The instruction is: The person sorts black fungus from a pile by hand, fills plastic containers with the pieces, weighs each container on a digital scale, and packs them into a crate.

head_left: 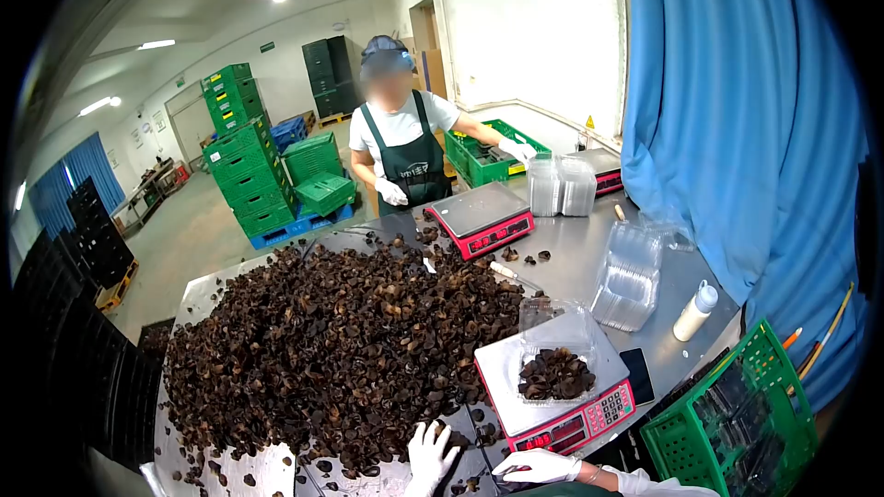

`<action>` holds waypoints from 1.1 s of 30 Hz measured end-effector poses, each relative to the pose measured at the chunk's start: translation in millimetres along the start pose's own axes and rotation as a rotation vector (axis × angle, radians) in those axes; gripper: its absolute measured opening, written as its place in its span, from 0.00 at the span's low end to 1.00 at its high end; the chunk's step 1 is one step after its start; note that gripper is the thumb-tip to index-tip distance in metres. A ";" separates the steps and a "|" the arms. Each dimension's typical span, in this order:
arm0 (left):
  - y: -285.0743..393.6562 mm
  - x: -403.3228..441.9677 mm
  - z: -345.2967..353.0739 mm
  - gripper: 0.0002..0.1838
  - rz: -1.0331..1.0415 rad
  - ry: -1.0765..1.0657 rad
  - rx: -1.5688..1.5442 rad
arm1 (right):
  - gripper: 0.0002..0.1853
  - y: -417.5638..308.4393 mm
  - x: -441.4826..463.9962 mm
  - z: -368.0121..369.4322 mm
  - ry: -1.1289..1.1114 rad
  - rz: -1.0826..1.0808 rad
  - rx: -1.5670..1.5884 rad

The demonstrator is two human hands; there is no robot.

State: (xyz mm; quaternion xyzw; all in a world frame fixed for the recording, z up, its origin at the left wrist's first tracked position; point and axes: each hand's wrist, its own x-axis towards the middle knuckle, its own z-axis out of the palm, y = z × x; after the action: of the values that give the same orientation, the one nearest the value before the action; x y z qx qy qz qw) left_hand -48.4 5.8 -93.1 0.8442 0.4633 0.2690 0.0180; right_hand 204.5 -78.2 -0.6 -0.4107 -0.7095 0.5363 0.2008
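Observation:
My left hand (431, 454), in a white glove, is at the near edge of a big pile of dark dried pieces (341, 340), fingers apart and holding nothing visible. Just in front of the near red scale (552, 431), my right hand (539, 467) is gloved too, its fingers stretched out to the left with nothing visible in them. On that scale's plate sits an open clear plastic box (550, 322) with dark pieces (556, 375) in it.
Across the table a co-worker (405, 138) stands behind another scale (481, 212). Stacked clear boxes (628, 276), a white bottle (695, 311) and a phone (636, 375) lie to the right. A green crate (737, 414) stands at the near right.

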 end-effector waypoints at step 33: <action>-33.7 -65.5 -52.9 0.15 -0.562 0.361 -0.076 | 0.14 -28.6 -0.1 -1.2 0.104 0.024 -0.099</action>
State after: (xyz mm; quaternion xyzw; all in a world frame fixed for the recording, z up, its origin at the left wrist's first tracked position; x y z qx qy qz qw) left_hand -127.3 -38.5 -86.0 0.6208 0.6633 0.4158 0.0405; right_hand 194.9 -80.1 26.3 -0.4559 -0.7187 0.4809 0.2104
